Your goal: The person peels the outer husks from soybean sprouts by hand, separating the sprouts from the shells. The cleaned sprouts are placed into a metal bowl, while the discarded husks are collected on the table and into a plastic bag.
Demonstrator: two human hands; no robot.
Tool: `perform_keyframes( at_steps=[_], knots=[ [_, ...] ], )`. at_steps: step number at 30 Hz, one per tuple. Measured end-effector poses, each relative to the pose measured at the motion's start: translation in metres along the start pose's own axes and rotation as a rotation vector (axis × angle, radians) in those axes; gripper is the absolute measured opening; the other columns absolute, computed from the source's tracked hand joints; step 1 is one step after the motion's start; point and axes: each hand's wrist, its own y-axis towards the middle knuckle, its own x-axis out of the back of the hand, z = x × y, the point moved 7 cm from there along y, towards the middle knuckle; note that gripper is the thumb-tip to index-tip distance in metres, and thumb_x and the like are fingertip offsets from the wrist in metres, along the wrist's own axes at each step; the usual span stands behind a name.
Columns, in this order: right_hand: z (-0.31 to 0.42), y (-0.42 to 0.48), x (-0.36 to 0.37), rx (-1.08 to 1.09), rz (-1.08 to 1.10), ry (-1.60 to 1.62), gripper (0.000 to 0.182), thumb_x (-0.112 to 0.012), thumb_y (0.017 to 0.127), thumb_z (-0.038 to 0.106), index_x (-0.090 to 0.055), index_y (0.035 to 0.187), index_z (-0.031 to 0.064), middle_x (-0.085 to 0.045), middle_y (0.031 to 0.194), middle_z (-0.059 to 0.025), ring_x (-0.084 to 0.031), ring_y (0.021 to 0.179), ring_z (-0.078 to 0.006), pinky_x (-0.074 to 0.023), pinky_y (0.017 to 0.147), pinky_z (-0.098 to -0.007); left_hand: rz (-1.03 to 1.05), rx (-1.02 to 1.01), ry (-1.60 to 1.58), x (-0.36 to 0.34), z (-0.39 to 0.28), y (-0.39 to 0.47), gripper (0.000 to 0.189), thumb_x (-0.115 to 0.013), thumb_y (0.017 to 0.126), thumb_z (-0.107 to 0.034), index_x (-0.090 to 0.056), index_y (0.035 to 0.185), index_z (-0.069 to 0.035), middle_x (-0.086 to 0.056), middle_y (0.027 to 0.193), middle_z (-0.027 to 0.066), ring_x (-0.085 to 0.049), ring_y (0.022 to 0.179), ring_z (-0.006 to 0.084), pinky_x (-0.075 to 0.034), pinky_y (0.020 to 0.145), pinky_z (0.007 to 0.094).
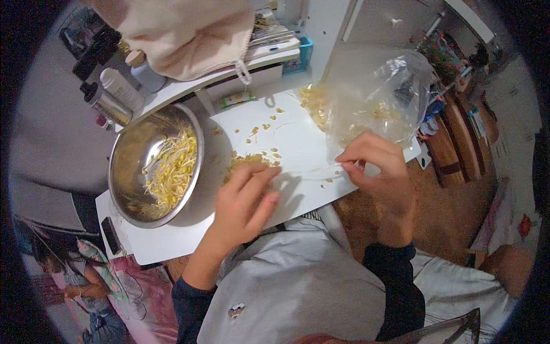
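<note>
My left hand (247, 202) is over the white tabletop (296, 146), thumb and index finger apart. Its fingertips reach the near edge of a small heap of yellowish sprout scraps (247, 161) and hide part of it. To the right, my right hand (378, 167) pinches a thin pale strand (330, 163) between thumb and fingertip; it looks like a bean sprout, but blur hides its full length. On the left, a steel bowl (129, 172) holds yellow-headed bean sprouts (174, 172). Beyond my right hand lies a clear plastic bag (365, 107) with more sprouts at its mouth (313, 105).
Loose bean hulls (255, 129) dot the tabletop. A shelf (172, 88) at the back carries bottles (122, 90) and a cream cloth (193, 38). A dark phone-like object (111, 235) lies at the left corner. Another person (88, 284) is at lower left. A wooden stool (451, 142) stands right.
</note>
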Motion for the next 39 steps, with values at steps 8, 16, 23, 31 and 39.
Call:
perform_keyframes(
  at_steps=[8,16,23,31,39],
  knots=[
    [0.015,0.013,-0.030,0.087,0.115,0.038,0.012,-0.065,0.071,-0.003,-0.062,0.082,0.0012,-0.060,0.080,-0.0087,-0.059,0.075,-0.0215,-0.0476,0.058,-0.0284,0.043,-0.057,0.037,-0.013,-0.006,0.008,0.013,-0.059,0.074,-0.004,-0.055,0.085,0.001,-0.057,0.082,0.0149,-0.055,0.076,0.0323,-0.044,0.069,0.0379],
    [0.014,0.017,-0.040,0.008,0.199,0.059,0.009,-0.065,0.072,0.000,-0.062,0.081,0.0016,-0.061,0.082,-0.0095,-0.059,0.077,-0.0231,-0.0483,0.064,-0.0322,-0.022,-0.068,0.014,-0.005,-0.005,0.004,0.008,-0.056,0.070,0.001,-0.055,0.078,0.001,-0.056,0.075,0.0148,-0.054,0.072,0.0327,-0.044,0.066,0.0379],
    [0.017,0.018,-0.051,0.146,0.160,0.010,0.009,-0.066,0.073,0.001,-0.063,0.082,0.0016,-0.061,0.083,-0.0092,-0.059,0.077,-0.0239,-0.0481,0.067,-0.0320,0.004,0.152,-0.322,-0.002,0.016,-0.006,0.001,-0.057,0.074,-0.001,-0.056,0.075,-0.001,-0.058,0.073,0.0104,-0.057,0.070,0.0232,-0.045,0.065,0.0316],
    [0.015,0.021,-0.057,0.139,0.114,0.023,0.024,-0.069,0.070,-0.002,-0.064,0.093,0.0026,-0.063,0.085,-0.0064,-0.058,0.073,-0.0149,-0.0453,0.058,-0.0238,-0.066,0.239,-0.158,0.015,0.036,-0.016,0.010,-0.061,0.074,-0.002,-0.064,0.084,-0.002,-0.062,0.086,0.0102,-0.059,0.074,0.0214,-0.047,0.067,0.0288],
    [0.018,0.023,-0.068,0.184,0.143,0.049,0.026,-0.069,0.070,0.001,-0.061,0.094,0.0027,-0.061,0.085,-0.0084,-0.059,0.076,-0.0198,-0.0476,0.062,-0.0289,-0.126,0.131,-0.027,0.015,0.043,-0.023,0.012,-0.065,0.072,-0.003,-0.064,0.084,-0.002,-0.062,0.092,0.0093,-0.057,0.085,0.0252,-0.045,0.076,0.0328]
  ],
)
